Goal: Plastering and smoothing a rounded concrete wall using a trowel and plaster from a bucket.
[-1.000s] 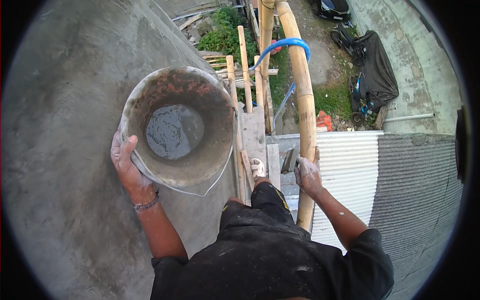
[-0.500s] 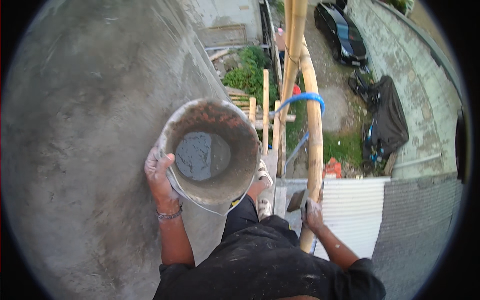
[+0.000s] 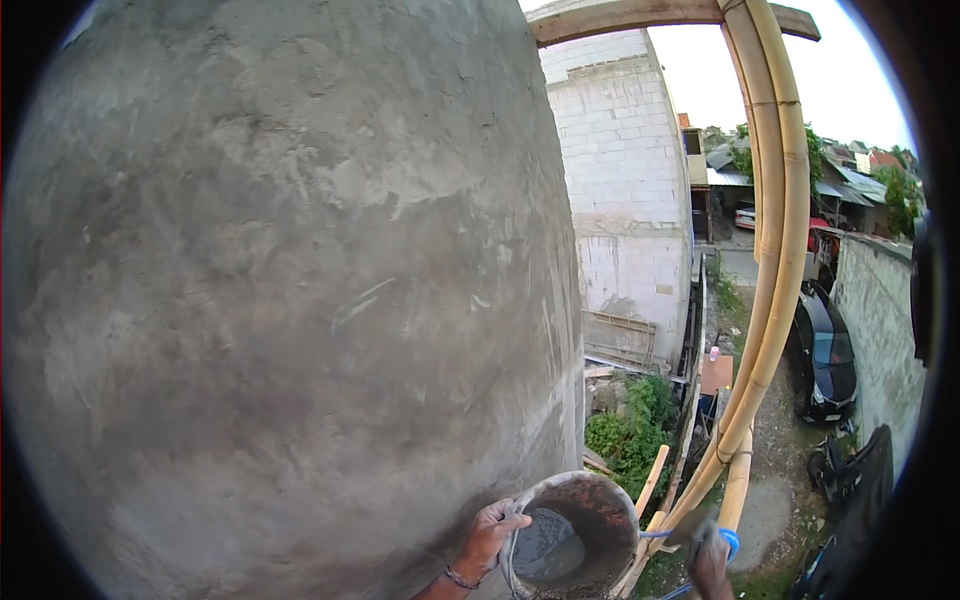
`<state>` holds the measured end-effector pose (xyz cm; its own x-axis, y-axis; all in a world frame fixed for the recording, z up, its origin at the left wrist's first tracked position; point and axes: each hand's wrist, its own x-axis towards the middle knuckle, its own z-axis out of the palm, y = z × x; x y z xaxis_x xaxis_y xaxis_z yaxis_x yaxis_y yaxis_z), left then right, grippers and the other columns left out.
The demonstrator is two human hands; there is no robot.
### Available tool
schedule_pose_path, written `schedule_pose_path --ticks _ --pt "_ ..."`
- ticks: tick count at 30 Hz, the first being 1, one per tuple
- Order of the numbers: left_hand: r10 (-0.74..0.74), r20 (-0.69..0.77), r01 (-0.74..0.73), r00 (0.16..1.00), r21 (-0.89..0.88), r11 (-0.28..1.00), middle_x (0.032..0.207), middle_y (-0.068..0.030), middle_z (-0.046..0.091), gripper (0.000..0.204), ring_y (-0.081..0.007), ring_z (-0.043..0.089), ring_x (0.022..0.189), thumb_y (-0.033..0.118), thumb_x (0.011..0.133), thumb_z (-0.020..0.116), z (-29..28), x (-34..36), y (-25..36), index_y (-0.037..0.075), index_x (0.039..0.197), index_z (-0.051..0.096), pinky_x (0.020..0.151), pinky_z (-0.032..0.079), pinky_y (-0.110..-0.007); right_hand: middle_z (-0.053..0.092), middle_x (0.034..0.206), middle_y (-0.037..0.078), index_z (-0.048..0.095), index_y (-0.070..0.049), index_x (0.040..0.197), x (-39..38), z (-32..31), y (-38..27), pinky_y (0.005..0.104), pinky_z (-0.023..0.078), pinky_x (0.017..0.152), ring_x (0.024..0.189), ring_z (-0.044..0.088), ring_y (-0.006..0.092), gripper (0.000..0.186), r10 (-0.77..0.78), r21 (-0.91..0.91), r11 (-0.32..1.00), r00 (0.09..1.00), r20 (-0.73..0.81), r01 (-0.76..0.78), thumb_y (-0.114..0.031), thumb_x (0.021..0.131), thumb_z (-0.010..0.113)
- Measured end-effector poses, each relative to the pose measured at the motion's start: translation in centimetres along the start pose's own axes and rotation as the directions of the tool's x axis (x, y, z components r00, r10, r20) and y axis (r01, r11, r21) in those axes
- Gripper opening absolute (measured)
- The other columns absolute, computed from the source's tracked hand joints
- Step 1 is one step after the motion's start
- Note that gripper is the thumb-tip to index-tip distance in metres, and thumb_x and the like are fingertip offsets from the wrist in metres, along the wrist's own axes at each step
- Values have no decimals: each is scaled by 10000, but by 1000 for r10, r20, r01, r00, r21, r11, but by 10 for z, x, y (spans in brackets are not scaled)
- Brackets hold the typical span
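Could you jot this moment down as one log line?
Left hand: gripping bucket | Contents: grey mix | Right hand: holding flat tool, blurred | Nearby: bamboo poles, grey wall

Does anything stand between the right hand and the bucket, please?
Yes, in this view: the lower ends of the bamboo poles, blue hose and the blurred tool in the right hand show between it and the bucket. Depth is hard to judge. The left hand grips the bucket, unobstructed.

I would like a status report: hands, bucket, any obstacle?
Left hand grips bucket by rim. Right hand holding flat tool, blurred. Grey wet mix inside. Possible snag: blue hose, bamboo poles nearby.
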<state>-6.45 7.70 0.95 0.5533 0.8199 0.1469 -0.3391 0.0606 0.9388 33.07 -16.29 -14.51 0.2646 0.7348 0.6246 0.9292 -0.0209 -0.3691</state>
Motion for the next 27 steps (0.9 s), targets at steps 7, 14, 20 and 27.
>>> schedule_pose_path --ticks 7,14,20,27 --pt "-148 -7 148 989 -68 987 869 79 609 163 -27 534 765 67 885 744 51 72 18 68 1042 698 713 437 -195 697 902 249 513 -15 1142 56 2 38 550 536 706 830 681 473 218 338 -105 941 883 326 -322 -138 972 572" --pt "-170 22 169 985 43 985 994 41 652 388 -27 576 861 85 885 721 64 143 -5 -19 1252 650 759 463 -183 692 998 278 505 36 1199 59 -2 51 525 534 785 924 680 479 254 513 78 829 807 293 -555 -87 978 530" --pt "-199 19 198 980 17 980 901 75 622 90 -7 527 743 83 913 730 107 173 43 74 985 678 680 431 -190 324 1598 146 268 -75 1588 52 -10 68 462 304 1171 1451 324 347 687 661 326 378 500 560 -866 -495 1054 370" --pt "-156 65 151 986 74 986 896 94 593 108 4 457 737 101 903 743 127 206 73 64 983 681 649 380 -192 566 1339 243 510 1 1400 38 15 90 477 413 1071 1237 519 418 521 551 144 807 818 166 -573 -244 945 568"
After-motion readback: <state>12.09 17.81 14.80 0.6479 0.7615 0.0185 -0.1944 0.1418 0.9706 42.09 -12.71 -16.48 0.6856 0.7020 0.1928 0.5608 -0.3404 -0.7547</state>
